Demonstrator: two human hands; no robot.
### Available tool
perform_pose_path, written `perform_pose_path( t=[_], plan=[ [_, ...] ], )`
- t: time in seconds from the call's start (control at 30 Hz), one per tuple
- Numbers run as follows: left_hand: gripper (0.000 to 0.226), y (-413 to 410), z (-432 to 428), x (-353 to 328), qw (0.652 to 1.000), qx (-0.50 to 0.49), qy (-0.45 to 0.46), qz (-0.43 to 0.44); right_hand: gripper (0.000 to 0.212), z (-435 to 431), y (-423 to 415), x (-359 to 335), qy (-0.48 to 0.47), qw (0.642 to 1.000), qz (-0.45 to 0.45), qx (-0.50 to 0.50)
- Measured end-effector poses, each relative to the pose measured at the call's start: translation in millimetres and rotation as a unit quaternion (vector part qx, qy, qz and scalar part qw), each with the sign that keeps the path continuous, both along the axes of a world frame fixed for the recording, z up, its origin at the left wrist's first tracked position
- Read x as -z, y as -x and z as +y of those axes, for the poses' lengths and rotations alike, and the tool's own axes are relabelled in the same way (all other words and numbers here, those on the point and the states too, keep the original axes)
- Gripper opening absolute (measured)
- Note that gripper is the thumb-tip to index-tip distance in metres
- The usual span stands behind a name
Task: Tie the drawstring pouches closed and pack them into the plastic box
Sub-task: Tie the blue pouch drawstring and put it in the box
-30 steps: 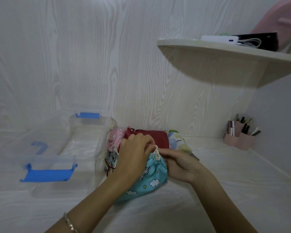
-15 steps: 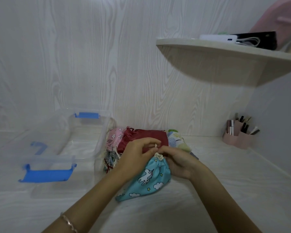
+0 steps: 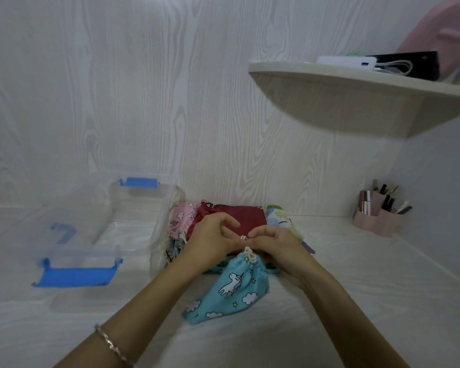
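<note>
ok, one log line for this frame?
step: tying drawstring | left hand: pinches drawstring | right hand: pinches drawstring | unicorn pouch: cinched | plastic box: open, no pouches inside

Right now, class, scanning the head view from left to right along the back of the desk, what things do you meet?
Plastic box, pink pouch, dark red pouch, leaf-print pouch, pink organiser.

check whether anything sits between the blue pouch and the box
Nothing visible does. The left hand and right hand hold the blue pouch by its cord; the open box stands to its left across the table. The other pouches lie behind that path.
</note>
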State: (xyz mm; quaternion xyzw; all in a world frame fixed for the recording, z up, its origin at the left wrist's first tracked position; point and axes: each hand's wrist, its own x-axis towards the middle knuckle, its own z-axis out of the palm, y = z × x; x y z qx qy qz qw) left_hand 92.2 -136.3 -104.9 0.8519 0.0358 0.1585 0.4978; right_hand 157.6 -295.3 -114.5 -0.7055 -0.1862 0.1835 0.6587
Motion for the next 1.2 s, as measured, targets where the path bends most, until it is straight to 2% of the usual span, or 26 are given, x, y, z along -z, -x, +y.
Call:
perform_pose_path(
  t=[0.13,0.33,0.6,0.77,0.93,1.03,1.1,1.2],
  plan=[
    [0.034,-0.3,-0.9,-0.1,0.999,0.002,0.011,0.043,0.023,5.9,-0.1,2.3,-0.026,1.000,-0.007,0.008],
    [0.030,-0.9,-0.7,0.3,1.000,-0.007,-0.005,0.007,0.020,8.3,-2.1,5.9,-0.135,0.983,0.117,-0.045],
    [0.032,2.6,-1.9,0.6,0.992,-0.002,0.123,0.022,0.022,5.2,-1.9,4.3,-0.102,0.992,0.073,-0.016],
    [0.017,1.2,-3.9,-0.9,0.992,-0.019,0.125,0.026,0.022,5.3,4.1,1.1,-0.075,0.997,0.032,-0.017],
    [0.029,3.5,-4.4,-4.2,0.996,-0.023,0.088,0.002,0.020,8.4,9.7,2.4,-0.114,0.992,0.052,-0.013],
    [0.032,4.4,-4.4,-4.6,0.992,-0.021,0.121,0.000,0.018,8.1,10.4,2.6,-0.136,0.988,0.069,-0.013],
    [0.029,4.1,-2.6,-4.7,0.990,-0.017,0.142,0.005,0.015,6.2,8.4,1.9,-0.117,0.991,0.062,-0.025],
    [0.027,4.4,0.0,-8.1,0.992,-0.004,0.125,0.018,0.015,2.6,4.1,-2.5,-0.080,0.993,0.066,-0.060]
  ],
)
